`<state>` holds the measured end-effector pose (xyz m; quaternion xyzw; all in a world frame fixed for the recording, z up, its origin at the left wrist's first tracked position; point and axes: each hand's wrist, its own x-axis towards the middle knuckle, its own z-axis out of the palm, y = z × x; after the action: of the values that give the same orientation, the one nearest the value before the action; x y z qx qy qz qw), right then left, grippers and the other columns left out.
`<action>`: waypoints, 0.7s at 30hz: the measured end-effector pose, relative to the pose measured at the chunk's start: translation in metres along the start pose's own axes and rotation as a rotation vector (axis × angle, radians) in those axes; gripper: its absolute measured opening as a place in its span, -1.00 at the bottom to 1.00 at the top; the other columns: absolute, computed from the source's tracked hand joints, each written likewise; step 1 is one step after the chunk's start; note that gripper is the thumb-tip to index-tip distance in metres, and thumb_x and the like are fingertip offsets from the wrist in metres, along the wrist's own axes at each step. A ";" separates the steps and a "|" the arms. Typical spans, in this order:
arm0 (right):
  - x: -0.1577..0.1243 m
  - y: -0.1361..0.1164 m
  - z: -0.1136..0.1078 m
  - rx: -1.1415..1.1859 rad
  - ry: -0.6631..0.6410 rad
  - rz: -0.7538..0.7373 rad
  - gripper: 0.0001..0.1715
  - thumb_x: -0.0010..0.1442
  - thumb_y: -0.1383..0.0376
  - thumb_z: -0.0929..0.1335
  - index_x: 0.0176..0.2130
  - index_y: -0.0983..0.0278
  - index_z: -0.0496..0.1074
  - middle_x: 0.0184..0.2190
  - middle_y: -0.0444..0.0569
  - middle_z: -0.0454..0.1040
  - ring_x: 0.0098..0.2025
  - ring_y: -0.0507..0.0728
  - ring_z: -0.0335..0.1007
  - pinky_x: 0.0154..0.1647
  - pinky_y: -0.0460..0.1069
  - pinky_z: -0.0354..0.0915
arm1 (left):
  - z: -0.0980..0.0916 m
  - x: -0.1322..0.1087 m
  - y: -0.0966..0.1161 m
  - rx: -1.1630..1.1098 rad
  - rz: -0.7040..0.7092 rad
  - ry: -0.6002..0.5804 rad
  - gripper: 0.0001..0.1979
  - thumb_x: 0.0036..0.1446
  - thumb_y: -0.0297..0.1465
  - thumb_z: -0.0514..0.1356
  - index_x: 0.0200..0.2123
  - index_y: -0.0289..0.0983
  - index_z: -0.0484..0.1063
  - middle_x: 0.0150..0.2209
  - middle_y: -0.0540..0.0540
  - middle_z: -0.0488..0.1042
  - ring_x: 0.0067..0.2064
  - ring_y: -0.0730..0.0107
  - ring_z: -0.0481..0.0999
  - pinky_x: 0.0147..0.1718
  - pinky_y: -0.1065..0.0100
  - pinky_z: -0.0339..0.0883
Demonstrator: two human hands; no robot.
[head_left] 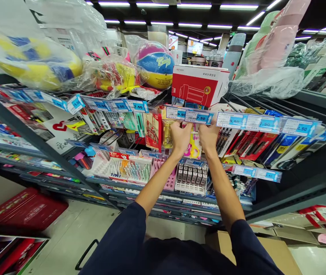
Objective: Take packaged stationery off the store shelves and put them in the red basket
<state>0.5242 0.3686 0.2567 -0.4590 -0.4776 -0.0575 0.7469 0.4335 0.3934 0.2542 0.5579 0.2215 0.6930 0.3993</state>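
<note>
L hand (181, 139) and R hand (208, 137) are up under the blue price strip (187, 115) of the metal shelf (34, 139), fingers touching its low edge. Both grips look curled, but cannot tell if really clenched on the strip. Yellow scissors pack (194, 147) is just below strip, btw the hands. Red-white box (199, 86) is above strip, pen packs (244, 145) to its right.

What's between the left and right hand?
Head view: packaged yellow scissors hang in the gap between the left hand and the right hand.
</note>
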 end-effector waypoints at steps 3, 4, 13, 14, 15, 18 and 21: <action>-0.009 0.000 -0.007 -0.091 -0.009 0.003 -0.64 0.21 0.13 0.40 -0.07 0.29 0.49 -0.28 0.00 0.62 -0.23 0.15 0.55 -0.06 0.10 0.47 | -0.004 -0.008 -0.005 0.044 0.030 -0.004 -0.90 0.16 -0.40 0.26 -0.29 -0.33 0.52 -0.35 -0.05 0.56 -0.29 0.42 0.53 -0.24 0.43 0.39; -0.015 -0.001 -0.010 -0.124 -0.021 0.013 -0.63 0.23 0.11 0.39 -0.07 0.29 0.49 -0.29 0.01 0.62 -0.25 0.15 0.55 -0.10 0.09 0.49 | -0.007 -0.014 -0.007 0.038 0.048 -0.015 -0.86 0.20 -0.37 0.25 -0.20 -0.32 0.51 -0.27 -0.09 0.58 -0.22 0.40 0.56 -0.18 0.40 0.42; -0.073 0.007 -0.042 -0.317 -0.157 -0.098 -0.38 0.38 0.14 0.30 0.35 0.20 0.21 -0.03 0.10 0.50 -0.18 0.13 0.51 -0.10 0.13 0.56 | -0.051 -0.063 -0.032 0.452 0.511 -0.201 -0.54 0.31 -0.43 0.16 0.26 -0.09 0.35 0.38 -0.18 0.17 0.42 0.04 0.17 0.41 -0.08 0.09; -0.074 0.009 -0.043 -0.334 -0.179 -0.106 -0.37 0.39 0.15 0.29 0.37 0.18 0.19 -0.01 0.10 0.48 -0.17 0.14 0.50 -0.09 0.14 0.57 | -0.053 -0.061 -0.036 0.488 0.560 -0.256 -0.51 0.31 -0.45 0.16 0.28 -0.06 0.34 0.40 -0.16 0.17 0.44 0.04 0.14 0.42 -0.11 0.06; -0.074 0.011 -0.044 -0.348 -0.196 -0.114 -0.35 0.40 0.17 0.27 0.40 0.15 0.15 0.01 0.11 0.47 -0.16 0.15 0.50 -0.07 0.16 0.56 | -0.054 -0.058 -0.041 0.512 0.595 -0.302 -0.48 0.30 -0.46 0.16 0.30 -0.05 0.31 0.41 -0.15 0.16 0.45 0.05 0.12 0.43 -0.11 0.05; -0.070 0.014 -0.044 -0.385 -0.209 -0.161 -0.36 0.42 0.23 0.24 0.42 0.10 0.11 0.05 0.12 0.43 -0.03 0.19 0.49 0.07 0.20 0.52 | -0.054 -0.048 -0.051 0.557 0.634 -0.353 -0.43 0.29 -0.45 0.18 0.34 -0.05 0.26 0.43 -0.15 0.12 0.47 0.03 0.07 0.43 -0.13 0.04; -0.064 0.014 -0.042 -0.416 -0.204 -0.214 -0.43 0.43 0.27 0.22 0.37 0.12 0.23 0.06 0.12 0.43 0.09 0.22 0.44 0.18 0.24 0.44 | -0.052 -0.042 -0.054 0.551 0.628 -0.321 -0.45 0.28 -0.44 0.22 0.32 -0.09 0.29 0.45 -0.18 0.09 0.47 0.00 0.04 0.42 -0.17 0.03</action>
<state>0.5247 0.3230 0.1933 -0.5531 -0.5743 -0.1869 0.5739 0.4029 0.3982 0.1736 0.7841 0.1532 0.6004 0.0354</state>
